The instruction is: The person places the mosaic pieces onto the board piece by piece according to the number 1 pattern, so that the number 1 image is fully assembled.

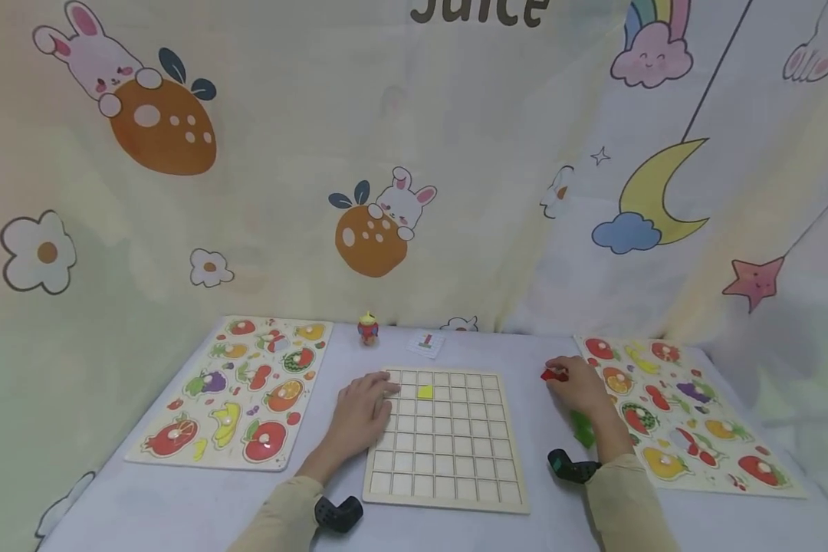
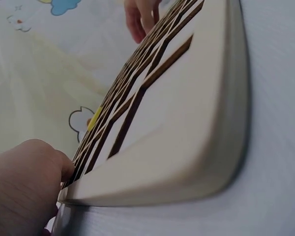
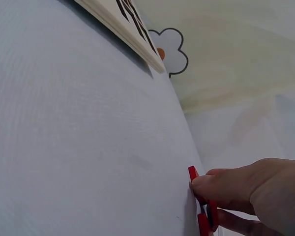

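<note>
A pale wooden grid board [image 1: 455, 504] lies in the middle of the table, with one yellow square tile [image 1: 425, 392] in a cell near its far edge. My left hand [image 1: 364, 408] rests on the board's upper left side, fingertips over the edge cells. To the right of the board, my right hand [image 1: 581, 387] pinches a red piece [image 3: 193, 174] low over the white cloth. Another red piece [image 3: 204, 225] shows just under those fingers in the right wrist view. Green pieces [image 1: 583, 429] lie beside the right wrist, partly hidden by the forearm.
Fruit puzzle boards flank the grid, one on the left [image 1: 200, 462] and one on the right [image 1: 724, 484]. Toward the back stand a small toy figure [image 1: 368, 330] and a flat card [image 1: 425, 343]. A printed curtain [image 1: 269, 192] hangs behind the table.
</note>
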`<state>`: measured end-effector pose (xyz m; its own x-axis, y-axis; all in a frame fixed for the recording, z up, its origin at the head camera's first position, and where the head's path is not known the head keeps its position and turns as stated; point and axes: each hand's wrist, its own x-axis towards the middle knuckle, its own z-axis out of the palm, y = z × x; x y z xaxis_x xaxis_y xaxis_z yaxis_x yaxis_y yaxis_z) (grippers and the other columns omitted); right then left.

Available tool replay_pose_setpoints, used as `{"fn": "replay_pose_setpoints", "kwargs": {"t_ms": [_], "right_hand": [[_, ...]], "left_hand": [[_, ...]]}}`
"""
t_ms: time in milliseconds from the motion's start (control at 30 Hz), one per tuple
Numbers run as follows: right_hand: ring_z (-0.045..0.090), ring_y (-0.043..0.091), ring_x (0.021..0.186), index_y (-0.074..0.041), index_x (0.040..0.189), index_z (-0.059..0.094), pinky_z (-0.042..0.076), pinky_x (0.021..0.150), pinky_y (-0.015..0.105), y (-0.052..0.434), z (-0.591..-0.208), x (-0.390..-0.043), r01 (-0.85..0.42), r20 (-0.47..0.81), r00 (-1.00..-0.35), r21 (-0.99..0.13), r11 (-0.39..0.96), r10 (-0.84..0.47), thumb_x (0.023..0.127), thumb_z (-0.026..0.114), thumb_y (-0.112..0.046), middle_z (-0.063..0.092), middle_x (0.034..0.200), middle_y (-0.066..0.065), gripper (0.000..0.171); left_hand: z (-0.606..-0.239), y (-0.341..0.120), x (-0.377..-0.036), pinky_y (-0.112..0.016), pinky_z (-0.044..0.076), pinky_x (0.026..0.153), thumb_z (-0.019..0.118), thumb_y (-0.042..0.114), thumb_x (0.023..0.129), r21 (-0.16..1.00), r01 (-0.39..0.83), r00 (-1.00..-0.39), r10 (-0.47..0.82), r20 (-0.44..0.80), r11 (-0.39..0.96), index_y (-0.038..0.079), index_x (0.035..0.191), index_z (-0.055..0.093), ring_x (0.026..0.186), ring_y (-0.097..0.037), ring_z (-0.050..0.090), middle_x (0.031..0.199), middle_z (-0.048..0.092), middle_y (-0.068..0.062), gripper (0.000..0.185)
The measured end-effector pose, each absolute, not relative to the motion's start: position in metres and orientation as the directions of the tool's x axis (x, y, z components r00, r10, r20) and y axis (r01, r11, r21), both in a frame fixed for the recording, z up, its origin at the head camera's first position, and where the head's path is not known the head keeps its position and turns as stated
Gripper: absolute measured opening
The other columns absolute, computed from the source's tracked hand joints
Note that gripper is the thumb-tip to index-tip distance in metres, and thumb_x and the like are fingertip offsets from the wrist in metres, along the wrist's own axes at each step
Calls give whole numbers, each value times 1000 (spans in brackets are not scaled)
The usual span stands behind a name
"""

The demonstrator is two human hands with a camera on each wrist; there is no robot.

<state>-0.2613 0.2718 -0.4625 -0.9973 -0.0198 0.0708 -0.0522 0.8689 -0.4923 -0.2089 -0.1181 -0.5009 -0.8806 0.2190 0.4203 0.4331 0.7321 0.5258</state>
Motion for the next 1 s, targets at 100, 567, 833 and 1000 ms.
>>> {"fn": "replay_pose_setpoints", "kwargs": {"t_ms": [100,567,833,1000], "right_hand": [[55,36,101,-1,120,58,48,87,52,272,-454,-261,-34,45,-999,-491,870,-13,88,62,-12,58,116,24,34],[56,32,95,-2,113,62,49,84,49,268,-458,-258,-37,67,-998,-500,865,-4,88,62,-12,61,109,21,27],[55,30,95,-4,114,61,49,83,46,258,-456,-259,-45,77,-997,-525,850,-5,87,62,-15,60,110,18,29],[56,31,98,-2,112,62,50,83,44,249,-453,-257,-98,109,-993,-566,818,-44,88,61,-12,59,111,19,26]], "left_hand": [[-499,-118,-210,-54,36,96,57,16,90,538,429,-883,211,420,725,20,110,66,121,-30,50,130,57,-7,22],[-498,-117,-209,-53,36,96,58,16,90,532,417,-891,214,401,737,19,109,66,123,-29,49,130,56,-7,21],[-498,-118,-209,-54,35,98,58,16,90,539,411,-893,207,399,735,19,109,66,123,-29,49,130,56,-6,21],[-499,-117,-209,-54,35,99,58,16,90,540,405,-897,205,391,738,20,109,66,123,-29,49,131,56,-5,21]]}}
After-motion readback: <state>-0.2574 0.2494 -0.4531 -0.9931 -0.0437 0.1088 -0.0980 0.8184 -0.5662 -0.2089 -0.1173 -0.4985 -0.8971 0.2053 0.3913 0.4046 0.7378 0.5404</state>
